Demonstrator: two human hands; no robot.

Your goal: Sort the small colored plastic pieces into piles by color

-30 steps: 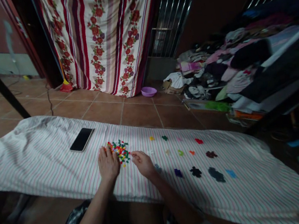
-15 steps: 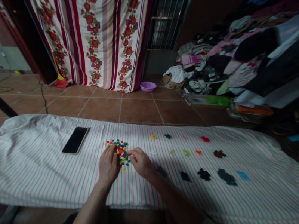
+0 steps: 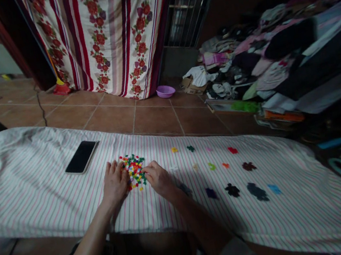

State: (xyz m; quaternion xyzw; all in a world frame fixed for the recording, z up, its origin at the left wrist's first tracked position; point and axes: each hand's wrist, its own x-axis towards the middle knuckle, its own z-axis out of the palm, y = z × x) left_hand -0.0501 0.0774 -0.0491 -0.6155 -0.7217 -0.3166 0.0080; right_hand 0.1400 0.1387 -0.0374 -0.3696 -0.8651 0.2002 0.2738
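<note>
A spread of tiny mixed-colour pieces [image 3: 134,166], red, green, yellow and white among them, lies on the striped cloth [image 3: 55,197] between my hands. My left hand [image 3: 115,182] rests at its left edge, palm down with fingers stretched out. At the right edge my right hand [image 3: 159,179] has thumb and forefinger pinched together; whatever is in the pinch is too small to make out. To the right sit small one-colour groups: yellow [image 3: 174,149], dark green [image 3: 190,148], red [image 3: 233,150], lime [image 3: 212,166], brown [image 3: 248,166], black [image 3: 232,190] and blue [image 3: 274,189], among others.
A phone [image 3: 82,157] with a dark screen lies left of the pieces. Beyond the cloth, a purple basin [image 3: 165,91] and a red broom [image 3: 61,88] stand on the tiled floor before a flowered curtain [image 3: 114,37]. Heaped clothes [image 3: 244,60] fill the right side.
My left hand has slid left, off the pieces, uncovering more of them. My right hand stays in a pinch at the right edge. The view has shifted slightly.
</note>
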